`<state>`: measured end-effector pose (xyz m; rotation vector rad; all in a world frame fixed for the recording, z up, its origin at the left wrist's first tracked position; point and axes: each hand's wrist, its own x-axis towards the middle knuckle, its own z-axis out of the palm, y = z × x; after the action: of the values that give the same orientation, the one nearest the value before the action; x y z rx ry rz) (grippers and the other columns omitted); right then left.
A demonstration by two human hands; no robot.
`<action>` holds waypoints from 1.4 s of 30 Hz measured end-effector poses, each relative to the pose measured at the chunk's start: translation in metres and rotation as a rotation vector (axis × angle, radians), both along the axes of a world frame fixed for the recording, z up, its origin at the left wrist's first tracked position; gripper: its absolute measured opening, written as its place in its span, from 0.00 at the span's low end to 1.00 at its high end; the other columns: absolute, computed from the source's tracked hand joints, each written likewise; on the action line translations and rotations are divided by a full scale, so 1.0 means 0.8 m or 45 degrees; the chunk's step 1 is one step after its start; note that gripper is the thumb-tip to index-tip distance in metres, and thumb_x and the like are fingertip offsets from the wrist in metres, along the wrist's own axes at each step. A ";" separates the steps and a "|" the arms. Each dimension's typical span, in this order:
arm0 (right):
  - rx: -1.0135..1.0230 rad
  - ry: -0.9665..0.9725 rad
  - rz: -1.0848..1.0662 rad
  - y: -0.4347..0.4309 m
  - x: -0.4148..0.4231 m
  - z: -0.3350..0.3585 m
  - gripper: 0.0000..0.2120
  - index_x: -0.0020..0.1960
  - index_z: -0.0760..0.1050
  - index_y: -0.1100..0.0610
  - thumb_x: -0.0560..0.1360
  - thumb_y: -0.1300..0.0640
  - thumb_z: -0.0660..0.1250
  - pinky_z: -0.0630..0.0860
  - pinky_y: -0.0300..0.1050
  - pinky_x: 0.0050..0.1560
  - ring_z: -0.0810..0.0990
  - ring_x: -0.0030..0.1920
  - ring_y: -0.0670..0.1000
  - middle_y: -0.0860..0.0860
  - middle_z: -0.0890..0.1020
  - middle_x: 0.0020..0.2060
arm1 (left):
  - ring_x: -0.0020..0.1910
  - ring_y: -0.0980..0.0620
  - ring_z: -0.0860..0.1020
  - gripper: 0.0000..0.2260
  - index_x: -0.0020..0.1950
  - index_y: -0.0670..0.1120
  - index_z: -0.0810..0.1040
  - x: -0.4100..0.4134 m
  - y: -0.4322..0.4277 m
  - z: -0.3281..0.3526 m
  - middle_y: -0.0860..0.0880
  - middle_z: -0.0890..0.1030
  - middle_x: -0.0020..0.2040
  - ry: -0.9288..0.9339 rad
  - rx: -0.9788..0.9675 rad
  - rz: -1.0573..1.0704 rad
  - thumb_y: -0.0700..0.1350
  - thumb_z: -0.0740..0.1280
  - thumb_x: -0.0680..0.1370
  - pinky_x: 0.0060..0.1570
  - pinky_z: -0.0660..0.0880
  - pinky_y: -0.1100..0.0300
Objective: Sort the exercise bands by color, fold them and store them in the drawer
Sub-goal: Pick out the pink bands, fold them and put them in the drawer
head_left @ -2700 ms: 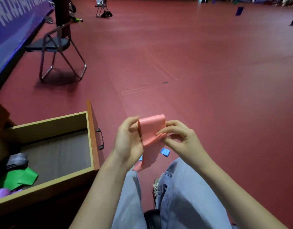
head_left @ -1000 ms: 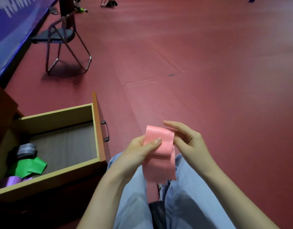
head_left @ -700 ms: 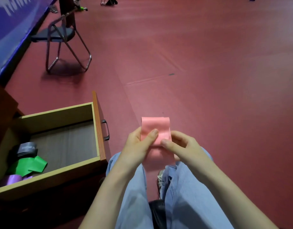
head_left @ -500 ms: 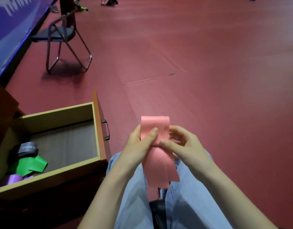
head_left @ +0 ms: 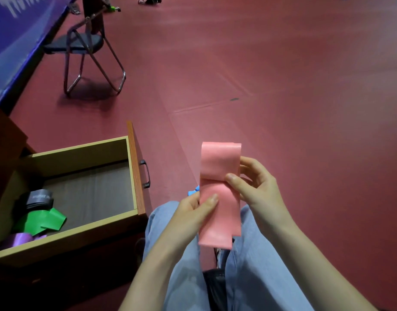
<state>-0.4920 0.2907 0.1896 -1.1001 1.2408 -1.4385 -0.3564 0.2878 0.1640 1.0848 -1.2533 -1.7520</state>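
Observation:
A pink exercise band (head_left: pixel 220 162), partly folded, is held upright over my lap. My left hand (head_left: pixel 190 218) pinches its lower left edge with thumb on the front. My right hand (head_left: pixel 258 189) pinches the fold at its right side, thumb across the front. To the left stands an open wooden drawer (head_left: pixel 134 176). Inside it, at the left end, lie a folded grey band (head_left: pixel 39 198), a green band (head_left: pixel 43 222) and a purple band (head_left: pixel 18 240). A bit of blue band (head_left: pixel 193 191) shows on the floor behind the pink one.
A folding metal chair (head_left: pixel 85 48) stands on the red floor at the upper left, beside a blue banner wall (head_left: pixel 16 34). The drawer's black handle (head_left: pixel 146 173) faces my knees. My legs in light blue trousers (head_left: pixel 255 277) fill the bottom centre.
The pink band has been stretched taller: my left hand slid down to its lower part, while my right hand moved up to hold the fold. The drawer's contents are unchanged.

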 end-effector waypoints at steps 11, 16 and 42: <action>-0.172 0.357 0.169 0.013 0.000 -0.020 0.21 0.37 0.78 0.43 0.64 0.68 0.59 0.74 0.34 0.47 0.78 0.47 0.42 0.41 0.80 0.42 | 0.50 0.42 0.79 0.09 0.51 0.41 0.80 0.012 -0.023 -0.005 0.49 0.82 0.39 0.113 0.430 0.129 0.35 0.65 0.73 0.37 0.77 0.66; -0.144 0.295 0.218 0.017 -0.003 -0.023 0.15 0.35 0.79 0.44 0.63 0.64 0.61 0.73 0.32 0.48 0.79 0.49 0.41 0.38 0.81 0.45 | 0.38 0.48 0.79 0.16 0.47 0.40 0.81 0.013 -0.008 0.006 0.45 0.83 0.36 0.290 0.488 0.150 0.43 0.54 0.77 0.43 0.74 0.54; 0.522 -0.282 0.588 0.002 0.040 -0.013 0.04 0.39 0.73 0.52 0.68 0.52 0.64 0.79 0.42 0.42 0.75 0.34 0.49 0.49 0.75 0.31 | 0.44 0.50 0.77 0.04 0.48 0.47 0.75 0.021 0.011 0.029 0.44 0.80 0.46 -0.093 -0.111 0.759 0.39 0.62 0.76 0.50 0.75 0.54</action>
<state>-0.4604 0.2920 0.1794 -0.8464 0.9838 -0.8797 -0.3397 0.2967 0.1875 1.3132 -0.9077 -1.2050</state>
